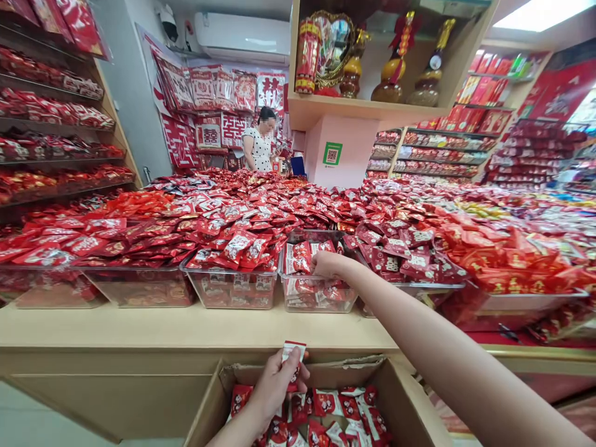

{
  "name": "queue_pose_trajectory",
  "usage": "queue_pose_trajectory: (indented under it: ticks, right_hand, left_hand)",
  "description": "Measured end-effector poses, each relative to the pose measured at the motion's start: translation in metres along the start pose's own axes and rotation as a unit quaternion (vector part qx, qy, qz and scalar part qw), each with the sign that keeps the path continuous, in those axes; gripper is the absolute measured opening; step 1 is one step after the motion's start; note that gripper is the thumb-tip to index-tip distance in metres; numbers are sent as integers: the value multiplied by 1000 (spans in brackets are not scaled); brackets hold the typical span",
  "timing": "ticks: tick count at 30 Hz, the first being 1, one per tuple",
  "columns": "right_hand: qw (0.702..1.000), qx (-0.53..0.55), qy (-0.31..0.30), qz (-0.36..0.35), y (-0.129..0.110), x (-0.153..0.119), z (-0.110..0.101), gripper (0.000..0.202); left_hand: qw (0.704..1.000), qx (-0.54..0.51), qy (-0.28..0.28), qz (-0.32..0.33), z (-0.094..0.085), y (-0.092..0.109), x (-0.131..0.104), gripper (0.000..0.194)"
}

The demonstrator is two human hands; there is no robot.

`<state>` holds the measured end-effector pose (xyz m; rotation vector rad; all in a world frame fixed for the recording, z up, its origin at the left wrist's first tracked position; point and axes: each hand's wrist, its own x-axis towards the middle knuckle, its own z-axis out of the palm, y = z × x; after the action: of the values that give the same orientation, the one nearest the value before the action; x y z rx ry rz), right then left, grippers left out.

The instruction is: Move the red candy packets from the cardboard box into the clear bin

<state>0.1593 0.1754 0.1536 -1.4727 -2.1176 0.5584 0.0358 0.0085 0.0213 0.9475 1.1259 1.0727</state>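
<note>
My left hand (278, 380) is closed around a small red-and-white wrapped packet (293, 352), thumb on top, above an open cardboard box (412, 397). Inside that box lie several more red-and-white packets (327, 402). Further forward, my right hand (328, 264) reaches over the front rim of a clear plastic bin (321, 302) on the counter. Its fingers are curled down among the bin's packets (298, 256); whether they grip one is hidden. The bin is part full, and packets show through its front wall.
Clear bins (233, 292) heaped with red packets line the pale wooden counter (139, 326). A cabinet (335, 112) juts out overhead, holding bottles and ornaments. A person (261, 146) stands behind the heaps. Stocked shelves (56, 118) rise at the left.
</note>
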Motion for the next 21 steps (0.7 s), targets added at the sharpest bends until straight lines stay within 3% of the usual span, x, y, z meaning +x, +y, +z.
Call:
queue_pose_trajectory:
  ticks: [3, 6, 9, 11, 13, 14, 16, 21]
  right_hand:
    - [997, -50, -53, 34, -2, 2, -2, 30]
    - [997, -66, -30, 28, -4, -2, -7, 21]
    - [997, -52, 54, -11, -9, -16, -14, 14]
    - [986, -3, 151, -76, -12, -36, -15, 18]
    - [965, 59, 208, -152, -12, -65, -8, 20]
    - [959, 81, 205, -178, -9, -82, 0, 20]
    - [967, 99, 138, -191, 2, -113, 22, 18]
    - [981, 180, 13, -73, 41, -155, 74, 19]
  left_hand:
    - [998, -28, -37, -32, 0, 1, -1, 37]
    - [990, -102, -94, -37, -1, 3, -3, 32]
    - [986, -134, -93, -40, 0, 5, -5, 21]
    - [988, -129, -69, -43, 0, 8, -5, 21]
    - [991, -118, -49, -37, 1, 10, -5, 22]
    - [992, -108, -47, -33, 1, 10, -5, 23]
    - [994, -82, -64, -31, 1, 10, -4, 25]
    - [992, -17, -123, 22, 3, 4, 1, 30]
